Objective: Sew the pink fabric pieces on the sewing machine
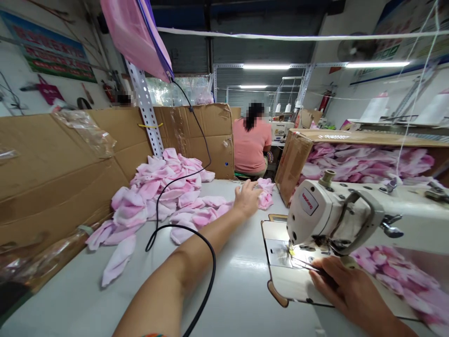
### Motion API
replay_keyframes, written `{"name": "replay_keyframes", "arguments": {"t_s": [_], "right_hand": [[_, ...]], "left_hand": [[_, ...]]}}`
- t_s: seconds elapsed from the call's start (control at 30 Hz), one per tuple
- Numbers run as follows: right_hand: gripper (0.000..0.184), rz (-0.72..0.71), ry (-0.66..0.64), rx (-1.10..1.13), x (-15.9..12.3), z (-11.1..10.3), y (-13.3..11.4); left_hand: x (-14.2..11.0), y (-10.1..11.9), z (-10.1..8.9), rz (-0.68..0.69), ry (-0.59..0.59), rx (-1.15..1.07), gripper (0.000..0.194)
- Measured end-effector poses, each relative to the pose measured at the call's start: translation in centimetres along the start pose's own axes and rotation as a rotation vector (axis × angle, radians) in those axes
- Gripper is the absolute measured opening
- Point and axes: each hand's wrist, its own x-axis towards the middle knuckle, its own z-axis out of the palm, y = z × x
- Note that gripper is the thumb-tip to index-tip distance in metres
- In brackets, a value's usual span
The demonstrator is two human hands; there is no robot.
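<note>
My left hand [247, 199] is open and palm down, fingers spread across the far part of the tabletop [228, 299]. It rests against a small bunched pink fleece piece [265, 196] near the far edge, and I can't tell whether it has any real hold on it. Just left of that hand, a large heap of pink fleece pieces [164, 196] lies along the left side of the tabletop, with loose pieces trailing toward the near left corner.

My right hand [351, 285] is at the needle plate [280, 252] of a white industrial sewing machine [333, 215], fingers curled over a thin dark strip [308, 266]. That strip is too small to identify, and I can't tell whether my fingers are gripping it. The machine's lamp lights up the needle area, and the machine sits at the right side of the tabletop.

A black cable [213, 276] curves across the tabletop, passing over my left forearm's side of the view and rising toward a hanging pink bag [135, 37]. Flattened cardboard sheets [52, 164] stand along the left edge, behind the heap. Past the right end, a cardboard box [294, 161] holds more pink fabric [365, 161]. Beyond the far edge, 1 co-worker in a pink T-shirt [250, 145] sits with their back to me.
</note>
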Motion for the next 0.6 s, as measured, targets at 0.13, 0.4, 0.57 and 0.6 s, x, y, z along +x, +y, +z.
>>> {"name": "replay_keyframes", "arguments": {"t_s": [0.13,0.4,0.57,0.6], "right_hand": [[0.03,-0.002,0.011,0.002,-0.2,0.2,0.1],[0.028,-0.026,-0.008,-0.08,-0.1,0.3,0.3],[0.029,-0.005,-0.038,-0.108,1.0,-0.4,0.1],[0.028,0.01,-0.047,-0.118,1.2,-0.5,0.1]], "left_hand": [[0.1,-2.7,-4.6,-0.181,-0.029,0.11,0.029],[-2.2,-6.1,-6.0,-0.379,-0.375,0.255,0.027],[-2.1,-4.8,-6.2,-0.304,-0.289,0.286,0.019],[-1.8,-4.4,-6.6,-0.269,-0.251,0.282,0.013]]}}
